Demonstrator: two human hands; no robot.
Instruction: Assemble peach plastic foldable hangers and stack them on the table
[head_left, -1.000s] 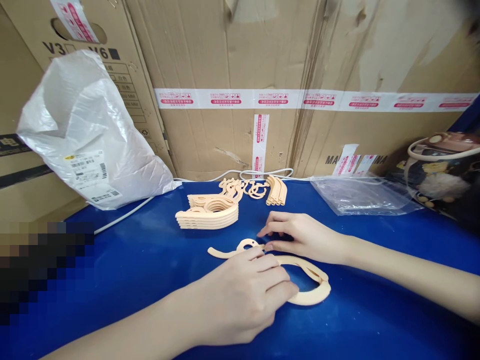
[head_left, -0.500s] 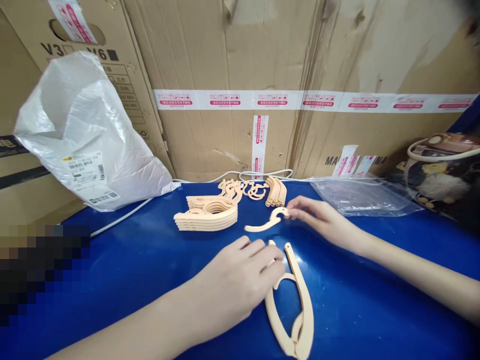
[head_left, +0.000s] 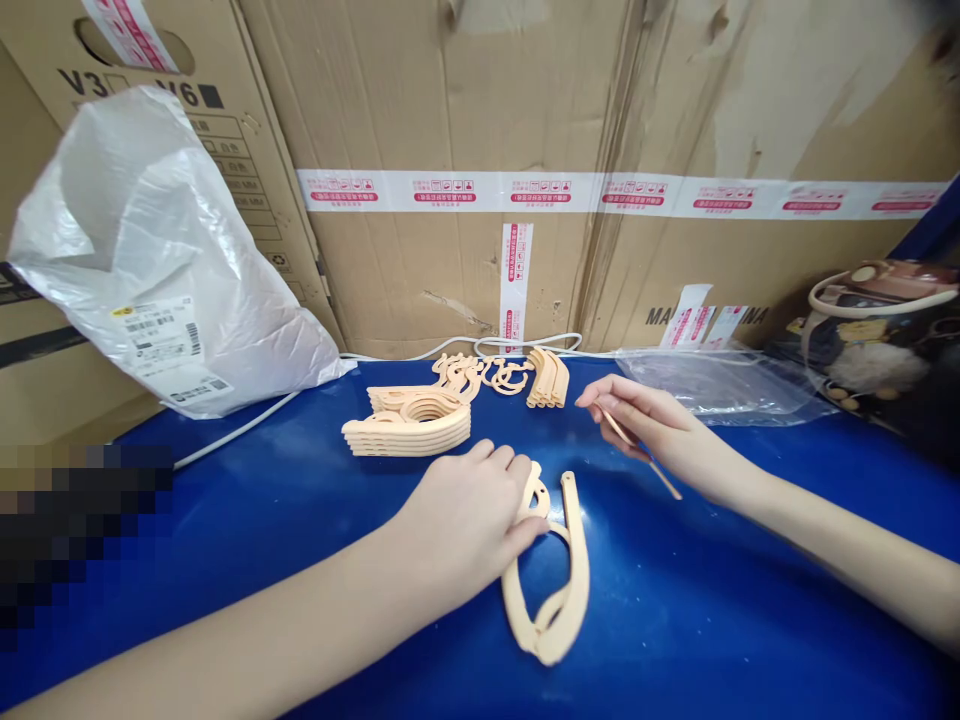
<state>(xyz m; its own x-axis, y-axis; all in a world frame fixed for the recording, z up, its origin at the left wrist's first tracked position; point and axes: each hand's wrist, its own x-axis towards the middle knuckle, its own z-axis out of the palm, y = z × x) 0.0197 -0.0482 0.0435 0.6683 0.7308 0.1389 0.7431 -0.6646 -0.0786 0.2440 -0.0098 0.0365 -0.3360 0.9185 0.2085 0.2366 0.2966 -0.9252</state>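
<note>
My left hand (head_left: 469, 525) is closed over the upper left arm of a beige plastic folding hanger (head_left: 576, 570), which lies as a narrow V with its joint toward me. The palm and part of that arm are hidden under the fingers. To the right, above the table, my right hand (head_left: 637, 415) pinches a thin beige hanger hook (head_left: 664, 480), seen nearly edge-on and slanting down to the right. A neat stack of folded hangers (head_left: 409, 438) lies beyond my left hand. Behind it are loose hanger hooks (head_left: 461, 375) and a bundle of curved hanger arms (head_left: 549, 378).
The table is blue (head_left: 300, 560). A white plastic bag (head_left: 165, 270) leans at the left against cardboard boxes (head_left: 450, 110). A white cable (head_left: 442, 350) runs along the back. A clear plastic bag (head_left: 697, 385) and a dark bag (head_left: 877, 350) sit at the right.
My right hand has turned the hanger hook from flat-facing to edge-on and moved it slightly right. My left hand and the folding hanger have shifted left and away from me.
</note>
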